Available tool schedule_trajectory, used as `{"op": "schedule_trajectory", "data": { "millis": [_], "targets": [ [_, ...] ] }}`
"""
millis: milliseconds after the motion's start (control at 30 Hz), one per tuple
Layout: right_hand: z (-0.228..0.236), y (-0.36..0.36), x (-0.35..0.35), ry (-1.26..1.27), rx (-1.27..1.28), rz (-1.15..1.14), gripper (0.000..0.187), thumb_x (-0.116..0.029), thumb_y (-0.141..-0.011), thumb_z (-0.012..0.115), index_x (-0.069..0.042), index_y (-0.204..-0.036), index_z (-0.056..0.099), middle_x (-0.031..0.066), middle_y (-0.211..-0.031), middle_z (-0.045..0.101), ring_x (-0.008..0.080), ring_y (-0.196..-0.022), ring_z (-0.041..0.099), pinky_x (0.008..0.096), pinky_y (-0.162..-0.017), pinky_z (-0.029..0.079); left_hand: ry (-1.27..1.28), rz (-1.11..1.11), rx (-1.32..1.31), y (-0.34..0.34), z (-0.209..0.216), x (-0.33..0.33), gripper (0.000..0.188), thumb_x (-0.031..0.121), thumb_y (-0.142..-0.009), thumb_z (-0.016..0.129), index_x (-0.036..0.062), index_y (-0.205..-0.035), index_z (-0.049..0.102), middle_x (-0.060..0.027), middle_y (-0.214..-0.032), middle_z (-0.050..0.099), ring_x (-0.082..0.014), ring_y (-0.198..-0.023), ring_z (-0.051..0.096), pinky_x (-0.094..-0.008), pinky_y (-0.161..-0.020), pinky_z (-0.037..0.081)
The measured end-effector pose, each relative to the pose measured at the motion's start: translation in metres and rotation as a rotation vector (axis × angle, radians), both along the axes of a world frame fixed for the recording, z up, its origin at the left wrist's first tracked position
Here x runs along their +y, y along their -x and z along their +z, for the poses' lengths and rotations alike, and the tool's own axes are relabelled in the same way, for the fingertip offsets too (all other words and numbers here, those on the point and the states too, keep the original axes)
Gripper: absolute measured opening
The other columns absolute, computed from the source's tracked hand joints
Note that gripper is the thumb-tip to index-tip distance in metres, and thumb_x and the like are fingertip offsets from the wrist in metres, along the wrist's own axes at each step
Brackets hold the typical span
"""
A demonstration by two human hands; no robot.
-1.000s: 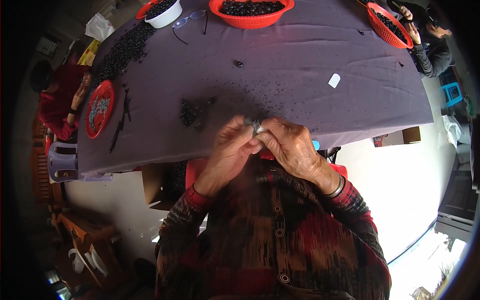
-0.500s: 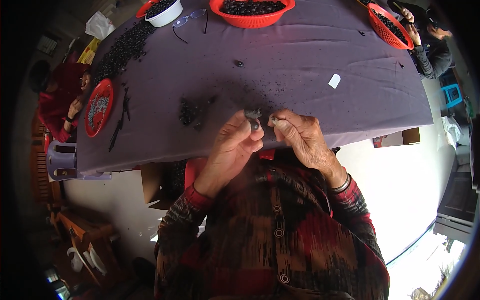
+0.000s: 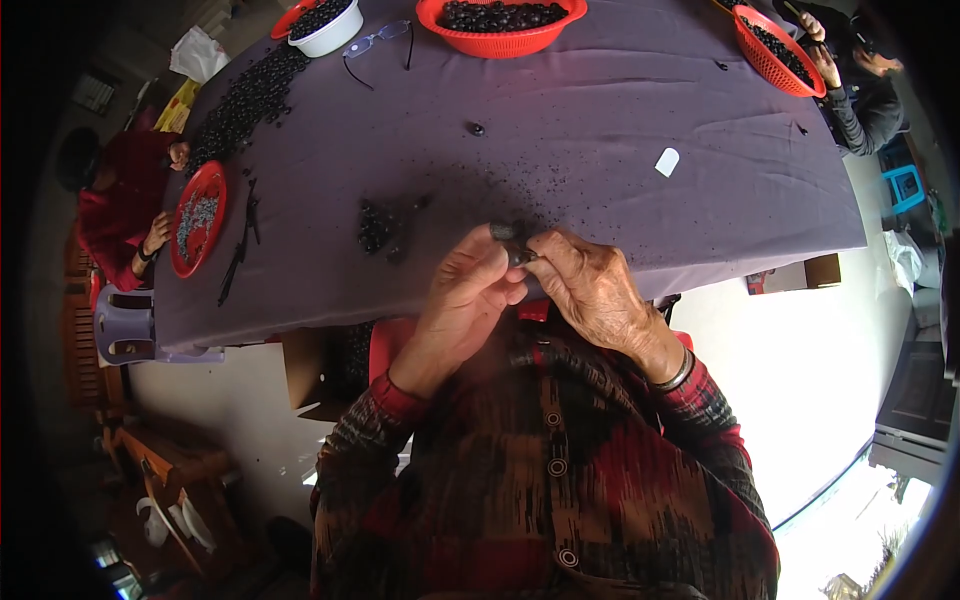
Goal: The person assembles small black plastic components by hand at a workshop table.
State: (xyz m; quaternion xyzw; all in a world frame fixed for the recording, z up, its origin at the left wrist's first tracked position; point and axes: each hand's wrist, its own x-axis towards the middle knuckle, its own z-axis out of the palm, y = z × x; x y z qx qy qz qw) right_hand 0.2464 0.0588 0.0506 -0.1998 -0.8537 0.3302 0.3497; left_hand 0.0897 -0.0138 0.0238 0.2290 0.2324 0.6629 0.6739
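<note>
Over the table's near edge, my left hand point(image 3: 466, 283) pinches a small, shiny dark round piece point(image 3: 518, 255) between thumb and fingers. A dark covering point(image 3: 503, 231) wraps the tip of its index finger. My right hand point(image 3: 597, 292) is closed, its thumb and index fingertips pressed against the round piece. Whatever is in the right fingers is hidden or too small to name. Just left of my hands, a small pile of similar dark round pieces point(image 3: 378, 228) lies on the dark cloth point(image 3: 600, 110), with dark crumbs scattered beyond.
Red baskets point(image 3: 505, 42) point(image 3: 775, 65) and a white bowl point(image 3: 330, 32) hold dark round pieces. Eyeglasses point(image 3: 375, 42) lie at the back. A red plate point(image 3: 200, 222) of greyish bits stands left. Two people sit at the left point(image 3: 115, 205) and far right point(image 3: 868, 100).
My right hand has moved left and its fingertips now meet the round piece in my left hand. The person at left has moved their hands apart.
</note>
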Motion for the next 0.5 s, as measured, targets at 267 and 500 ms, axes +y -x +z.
{"op": "schedule_trajectory", "data": {
  "millis": [267, 500],
  "targets": [
    [-0.004, 0.0022, -0.0012, -0.036, -0.053, -0.027, 0.016, -0.013, -0.086, 0.064, -0.002, -0.095, 0.057, 0.0126, -0.08, 0.061, 0.0323, -0.071, 0.064, 0.036, -0.057, 0.051, 0.063, 0.054, 0.074, -0.0051, 0.0033, -0.0011, 0.015, 0.011, -0.094, 0.053, 0.008, -0.105, 0.061, 0.0002, -0.095, 0.061, -0.0058, -0.077, 0.051, -0.0243, -0.065, 0.04],
    [-0.0024, 0.0022, -0.001, -0.008, -0.069, -0.026, 0.012, -0.012, -0.086, 0.064, -0.003, -0.088, 0.057, 0.0113, -0.077, 0.061, 0.0322, -0.067, 0.064, 0.0354, -0.056, 0.05, 0.042, 0.039, 0.066, -0.0042, 0.0006, -0.001, 0.015, 0.012, -0.094, 0.053, 0.0065, -0.104, 0.062, -0.0007, -0.092, 0.061, -0.0069, -0.076, 0.052, -0.0248, -0.068, 0.044]
  ]
}}
